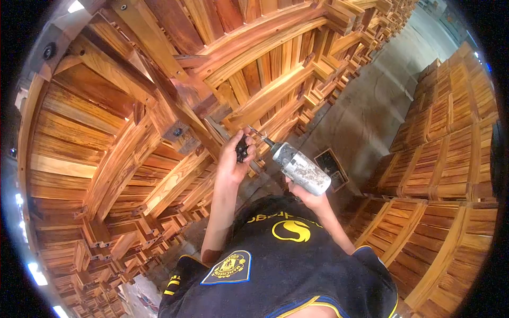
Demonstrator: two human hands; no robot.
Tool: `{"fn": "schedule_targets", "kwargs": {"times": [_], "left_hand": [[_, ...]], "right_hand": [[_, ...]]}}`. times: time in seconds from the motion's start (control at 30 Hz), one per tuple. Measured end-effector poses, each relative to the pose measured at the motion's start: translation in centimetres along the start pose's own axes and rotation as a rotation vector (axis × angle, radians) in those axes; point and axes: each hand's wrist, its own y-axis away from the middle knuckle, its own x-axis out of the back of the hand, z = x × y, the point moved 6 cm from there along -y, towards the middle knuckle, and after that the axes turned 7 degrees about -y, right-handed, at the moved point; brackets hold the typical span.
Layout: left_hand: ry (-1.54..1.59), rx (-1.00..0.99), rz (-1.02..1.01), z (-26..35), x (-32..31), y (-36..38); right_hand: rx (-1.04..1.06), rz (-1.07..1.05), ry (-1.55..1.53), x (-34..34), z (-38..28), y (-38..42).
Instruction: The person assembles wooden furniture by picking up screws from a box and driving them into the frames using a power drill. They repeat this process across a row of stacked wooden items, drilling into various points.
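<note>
My left hand point(236, 156) is raised in front of me and closed around a small dark object point(242, 148). Its thumb rests beside the thin metal tip of a silver, paint-flecked power tool point(302, 169). My right hand point(310, 197) grips that tool from below at its rear end. The tool points up and left toward my left hand and toward a large upturned wooden furniture frame point(159, 106) of orange-brown slats. Black bolts point(177, 131) show on the frame's joint just left of my hands. My dark shirt point(286, 265) with yellow logos fills the bottom.
Stacks of similar slatted wooden pieces point(450, 138) stand on the right, with more rows point(360, 37) running away at the top. A grey concrete floor strip point(371, 106) lies between them. A small dark box point(331, 167) sits on the floor behind the tool.
</note>
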Motion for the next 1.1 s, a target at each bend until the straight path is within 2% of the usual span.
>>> {"fn": "schedule_targets", "kwargs": {"times": [0.13,0.33,0.4,0.73,0.93,1.1], "left_hand": [[-0.003,-0.001,-0.015,0.1,-0.4,-0.2],[-0.091,-0.051,-0.011,0.8,-1.3,0.3],[-0.094,-0.049,0.010,1.1,-1.7,0.6],[-0.124,-0.032,-0.031,1.3,-2.3,0.6],[-0.056,-0.007,-0.071,1.6,-2.1,0.9],[-0.005,0.021,-0.101,1.9,-1.5,1.3]], "right_hand": [[-0.062,-0.002,-0.027,0.6,0.3,-0.1],[-0.019,0.038,-0.056,1.1,-0.3,-0.7],[0.058,-0.009,0.043,1.1,-0.7,-0.8],[0.012,-0.015,0.023,1.2,-0.3,-0.4],[0.033,-0.070,0.058,1.2,0.4,-0.3],[0.154,-0.181,0.078,0.5,0.5,-0.4]]}}
